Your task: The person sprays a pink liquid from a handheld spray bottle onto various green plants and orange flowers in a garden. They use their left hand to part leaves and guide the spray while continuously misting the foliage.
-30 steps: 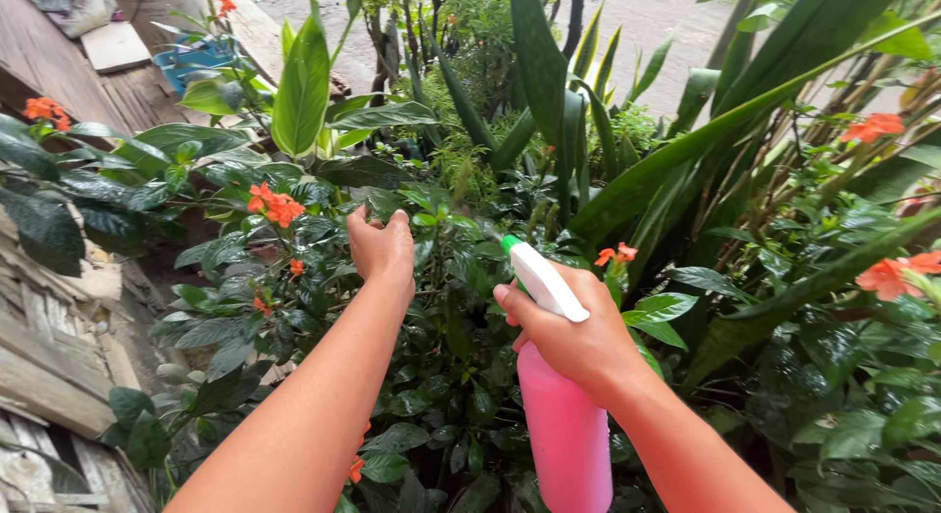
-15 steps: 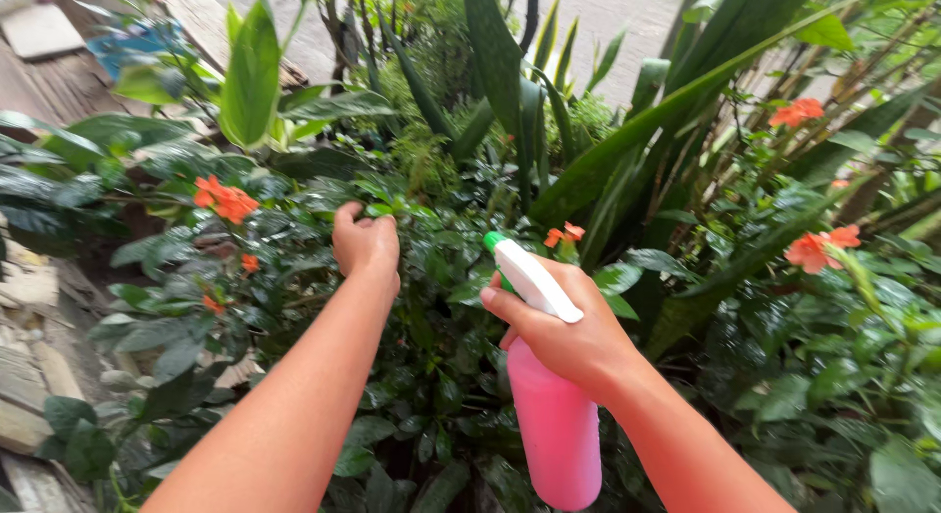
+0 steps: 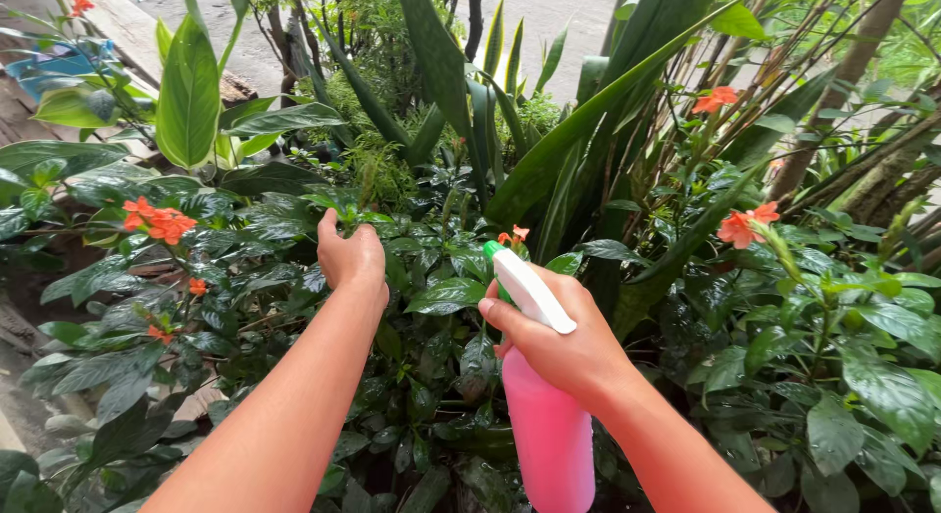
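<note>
My right hand (image 3: 559,342) grips a pink spray bottle (image 3: 549,435) with a white trigger head and green nozzle (image 3: 493,248), aimed up and left into dark green foliage. My left hand (image 3: 350,253) reaches into the leaves of a bush, fingers closed around a leafy stem (image 3: 338,207). Wet, glossy leaves (image 3: 446,295) lie between the two hands. A small orange flower (image 3: 514,236) sits just beyond the nozzle.
Orange flower clusters stand at the left (image 3: 155,221) and right (image 3: 745,224). Tall sword-shaped leaves (image 3: 588,121) rise behind the bush. A broad light-green leaf (image 3: 188,92) stands at upper left. Wooden boards and a blue object (image 3: 49,62) lie far left; pavement (image 3: 549,13) beyond.
The view has swung right, so the plants shifted left in frame. My left hand moved slightly down-left, still in the leaves. The bottle stays in my right hand, nearly unmoved.
</note>
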